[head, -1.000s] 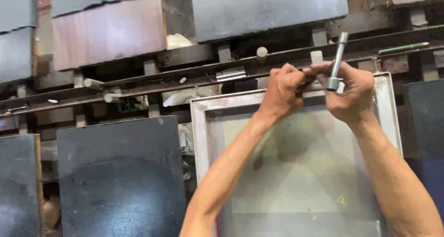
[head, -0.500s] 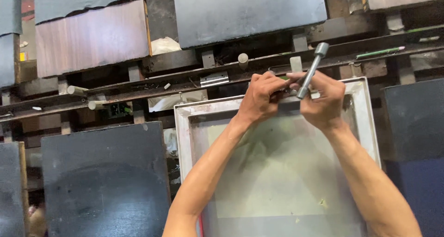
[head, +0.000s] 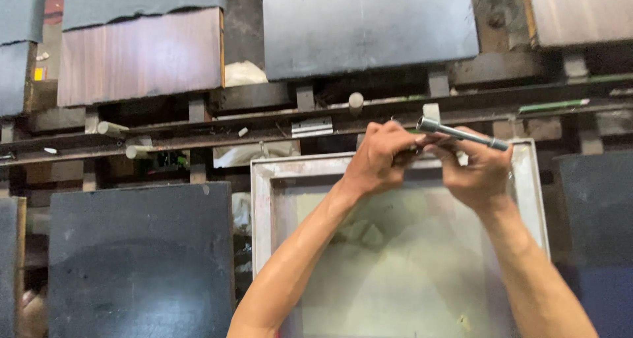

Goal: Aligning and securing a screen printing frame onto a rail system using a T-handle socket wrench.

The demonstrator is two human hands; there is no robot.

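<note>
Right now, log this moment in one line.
left hand: shut on metal rod | right hand: shut on metal rod | below: screen frame

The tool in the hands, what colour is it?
Grey, bare metal tool, seen in the head view.

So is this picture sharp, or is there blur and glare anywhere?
Head view: mostly sharp, lit evenly and rather dimly, no hard shadows. The hands, left and right, look slightly soft, the metal rod catches a faint sheen, the pale frame is the brightest area, and the gaps behind the dark panels fall into deep shade.
</note>
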